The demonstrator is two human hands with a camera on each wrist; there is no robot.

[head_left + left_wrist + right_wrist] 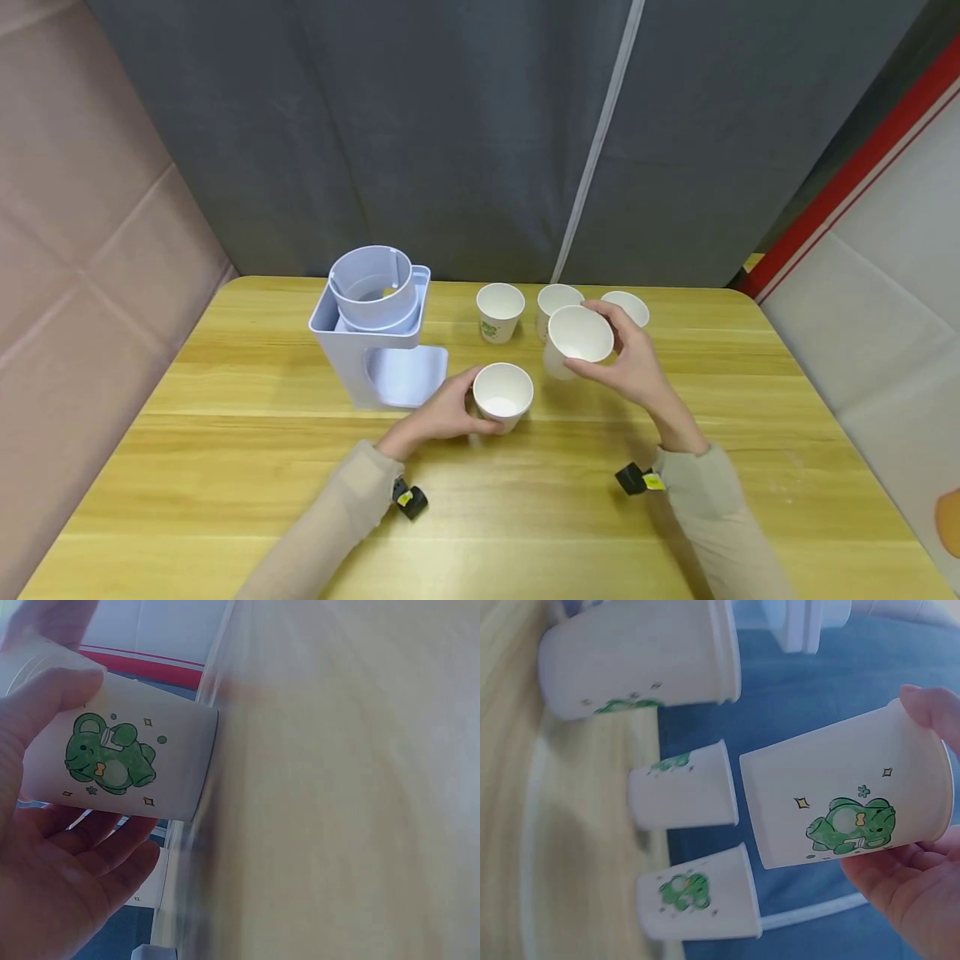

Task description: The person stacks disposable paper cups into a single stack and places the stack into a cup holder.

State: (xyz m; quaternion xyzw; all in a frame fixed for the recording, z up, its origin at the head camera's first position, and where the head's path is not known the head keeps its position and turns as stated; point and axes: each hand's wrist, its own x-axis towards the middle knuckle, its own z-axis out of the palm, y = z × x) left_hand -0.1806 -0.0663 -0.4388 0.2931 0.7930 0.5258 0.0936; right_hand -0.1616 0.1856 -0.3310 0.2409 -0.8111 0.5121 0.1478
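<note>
Nearest the person, over the wooden table [525, 533], the left sleeve [330, 517] and right sleeve [723, 517] extend forward. Each wrist carries a black unit; if the left wrist unit [409, 500] is lowered too far, it could scrape the surface.

Ahead of the sleeves, the left hand [444, 409] grips the left-hand cup [502, 397], thumb and fingers on opposite sides of the wall. This cup is upright and close to the table (contact at its base cannot be confirmed). Excess finger pressure could buckle the wall, which looks thin. The pale stand [345, 360] is just beyond the knuckles; a leftward swing could nudge it.

Slightly farther out, the right hand [632, 360] pinches the right-hand cup [579, 337] near its rim, holding it clear of the table. A weak pinch could drop it; a grip so high also leaves the base free to swing.

On the stand sits a round container [381, 315]. A knock low down could rock the assembly, which looks top-heavy.

Farthest back, the left far cup [498, 317], middle far cup [553, 302] and right far cup [630, 307] stand before a dark curtain [450, 142]. Overreach by the right hand could topple the latter two.
</note>
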